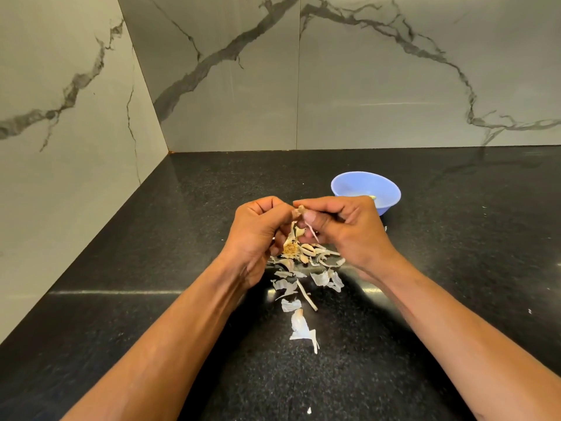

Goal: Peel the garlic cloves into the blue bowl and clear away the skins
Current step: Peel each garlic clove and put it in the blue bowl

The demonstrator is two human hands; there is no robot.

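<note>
1. The left hand (258, 235) and the right hand (343, 229) meet above the black counter (151, 299), fingers curled round a garlic clove (299, 211) pinched between them. A strip of skin (312, 232) hangs below the right thumb.
2. The blue bowl (365, 188) sits just beyond the right hand, partly hidden by its knuckles. One pale piece shows inside.
3. Unpeeled cloves (306, 252) and the root stub (290, 249) lie directly beneath the hands, with loose skins (299, 326) trailing back between the forearms.
4. Risk: the clove could slip from the pinch and land among the skins, which look much like it.
5. Risk: the right wrist, moving to the bowl, might nudge it away.
6. Risk: light skins may scatter with any quick arm sweep, spreading the mess.
</note>
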